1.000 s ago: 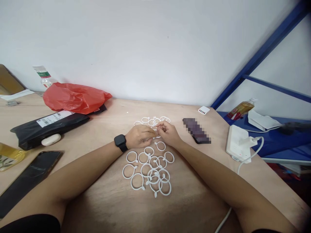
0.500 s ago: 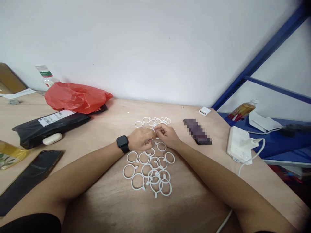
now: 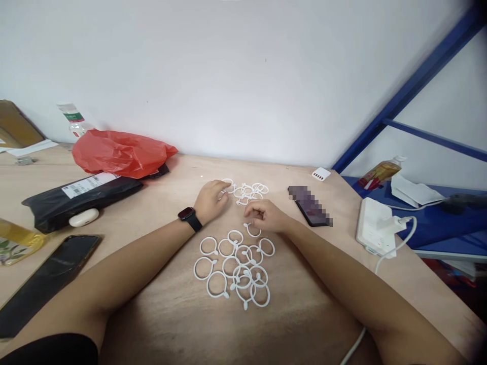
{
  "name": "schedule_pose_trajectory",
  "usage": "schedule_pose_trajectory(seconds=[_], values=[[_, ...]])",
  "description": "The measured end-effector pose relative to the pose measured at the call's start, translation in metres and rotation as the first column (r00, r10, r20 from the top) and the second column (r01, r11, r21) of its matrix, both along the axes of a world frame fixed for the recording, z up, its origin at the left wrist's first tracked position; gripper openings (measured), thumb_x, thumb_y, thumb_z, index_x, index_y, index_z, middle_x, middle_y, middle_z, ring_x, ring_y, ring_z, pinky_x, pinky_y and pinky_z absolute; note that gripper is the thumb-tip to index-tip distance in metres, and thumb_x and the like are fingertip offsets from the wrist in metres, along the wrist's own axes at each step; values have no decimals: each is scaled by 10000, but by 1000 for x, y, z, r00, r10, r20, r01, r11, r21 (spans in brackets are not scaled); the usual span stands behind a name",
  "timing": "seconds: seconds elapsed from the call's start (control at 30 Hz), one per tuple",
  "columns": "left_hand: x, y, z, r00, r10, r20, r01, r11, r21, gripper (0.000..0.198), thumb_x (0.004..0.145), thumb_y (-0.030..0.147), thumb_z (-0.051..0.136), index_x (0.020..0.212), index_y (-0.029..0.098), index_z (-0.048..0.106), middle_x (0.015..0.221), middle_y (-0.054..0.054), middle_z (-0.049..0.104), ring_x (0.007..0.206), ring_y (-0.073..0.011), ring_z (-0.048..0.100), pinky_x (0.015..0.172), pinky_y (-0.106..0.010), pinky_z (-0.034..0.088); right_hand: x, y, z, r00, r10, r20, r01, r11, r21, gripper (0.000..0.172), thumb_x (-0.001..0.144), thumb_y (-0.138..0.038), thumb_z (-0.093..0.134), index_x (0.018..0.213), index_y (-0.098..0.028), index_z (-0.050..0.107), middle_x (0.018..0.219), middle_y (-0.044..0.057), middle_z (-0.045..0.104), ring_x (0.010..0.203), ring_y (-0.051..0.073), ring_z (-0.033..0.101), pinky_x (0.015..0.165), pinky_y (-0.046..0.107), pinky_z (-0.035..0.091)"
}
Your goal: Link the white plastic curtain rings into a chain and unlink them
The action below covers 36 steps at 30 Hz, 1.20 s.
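Observation:
White plastic rings with small tabs lie on the wooden table in two groups. My left hand, wearing a black watch, is at the left edge of the far group, thumb and fingers apart. Its fingertips reach over a white ring there; whether they touch it I cannot tell. My right hand hovers with loosely bent fingers just above another white ring, partly hidden below it. Nearer to me, several rings overlap, among them a ring at the lower left.
To the left are a red plastic bag, a black parcel, a white earbud case and a dark phone. Another phone lies on the right, near a white power strip with a cable.
My hands were together over the far rings and have parted. The left has moved left and slightly away; the right has moved slightly right and nearer, over a single ring.

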<state>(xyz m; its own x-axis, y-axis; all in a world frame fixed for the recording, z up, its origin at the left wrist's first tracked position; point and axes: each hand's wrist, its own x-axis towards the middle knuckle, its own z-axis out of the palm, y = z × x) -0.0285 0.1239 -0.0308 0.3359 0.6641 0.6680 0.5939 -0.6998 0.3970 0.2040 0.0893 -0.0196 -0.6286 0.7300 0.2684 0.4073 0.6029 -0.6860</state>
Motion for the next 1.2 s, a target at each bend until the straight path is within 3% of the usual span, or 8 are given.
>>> schedule_pose_trajectory(seconds=[0.1, 0.2, 0.37, 0.5, 0.87, 1.2], values=[[0, 2, -3, 995, 56, -77, -61, 995, -73, 240, 834, 218, 570, 1036, 196, 697, 1097, -75, 693, 1021, -240, 629, 931, -418, 477, 2, 0, 4, 983, 112, 143, -122, 990, 65, 269, 609, -69, 586, 837, -185, 669, 820, 1, 637, 656, 114, 529, 616, 224, 431], [1, 0, -1, 995, 32, -97, -40, 996, -77, 190, 847, 254, 587, 977, 201, 713, 1057, -71, 700, 983, -234, 639, 898, -407, 479, -1, 0, 1, 975, 96, 201, -128, 980, 152, 208, 627, -75, 596, 791, -184, 662, 815, 11, 638, 715, 136, 562, 675, 243, 443], [4, -9, 4, 962, -256, -92, 245, 963, -108, 241, 901, 278, 527, 1035, 171, 695, 851, -54, 715, 752, -162, 644, 750, -301, 507, -8, -2, -10, 986, -141, 89, 113, 959, 261, 107, 723, -118, 609, 789, -193, 646, 683, -19, 623, 606, 118, 538, 612, 234, 411], [5, -14, 7, 909, -403, -105, 389, 912, -125, 270, 910, 263, 501, 1083, 190, 694, 882, -53, 737, 778, -157, 665, 756, -283, 512, -14, -3, -13, 969, -231, -87, 247, 890, 384, 60, 817, -172, 606, 823, -200, 659, 720, -1, 664, 581, 113, 538, 597, 240, 416], [5, -16, 8, 920, -393, 5, 392, 919, -46, 214, 830, 206, 555, 943, 168, 732, 740, -35, 728, 642, -119, 649, 652, -218, 513, -23, -6, -12, 975, -140, -175, 208, 855, 475, 89, 872, -154, 591, 864, -212, 657, 810, 25, 704, 685, 135, 621, 647, 260, 487], [5, -16, 10, 913, -407, 28, 408, 911, -60, 192, 726, 125, 532, 847, 163, 677, 737, -26, 684, 664, -123, 615, 685, -243, 497, -26, -6, -12, 990, -37, -139, 97, 888, 450, 97, 895, -166, 568, 930, -209, 647, 867, 44, 706, 755, 148, 647, 684, 274, 513]])
